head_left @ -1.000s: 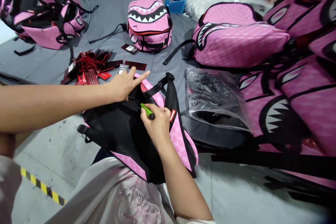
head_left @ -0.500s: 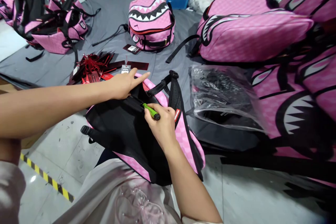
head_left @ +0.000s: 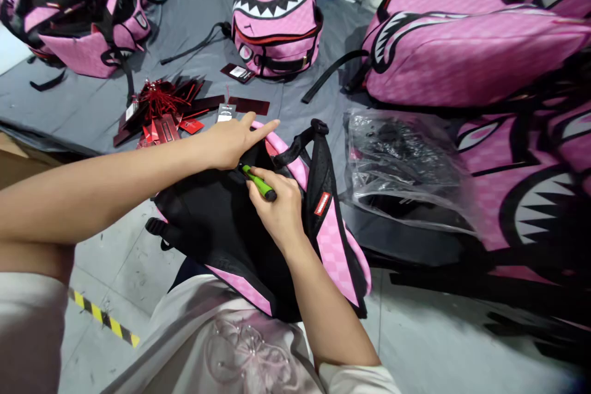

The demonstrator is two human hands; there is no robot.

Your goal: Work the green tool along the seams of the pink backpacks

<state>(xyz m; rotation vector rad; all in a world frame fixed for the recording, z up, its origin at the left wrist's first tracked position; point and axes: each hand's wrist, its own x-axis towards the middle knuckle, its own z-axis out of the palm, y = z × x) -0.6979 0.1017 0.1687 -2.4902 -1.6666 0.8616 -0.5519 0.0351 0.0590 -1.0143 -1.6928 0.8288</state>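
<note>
A pink checkered backpack (head_left: pixel 333 249) with a black back panel lies across my lap and the table's edge, its straps toward me. My right hand (head_left: pixel 277 203) is wrapped round the green handle of a screwdriver (head_left: pixel 261 184); its tip end points at the bag's top, and the shaft is mostly hidden. My left hand (head_left: pixel 234 141) grips the upper edge of the backpack close to that tip. Two of its fingers stick out, while the others are curled out of sight against the fabric. A hang tag (head_left: pixel 226 113) lies just beyond the left hand.
A bundle of dark red tags with red strings (head_left: pixel 161 104) lies left on the grey-covered table (head_left: pixel 184 18). Behind stands a small pink shark-mouth bag (head_left: pixel 277 24). To the right are a clear plastic bag (head_left: pixel 406 166) and larger pink backpacks (head_left: pixel 462 61). More bags (head_left: pixel 87 49) sit far left.
The screwdriver has moved up and left toward the bag's top edge, and less of its shaft shows. The camera view has tilted down and shifted slightly. Both hands keep their hold.
</note>
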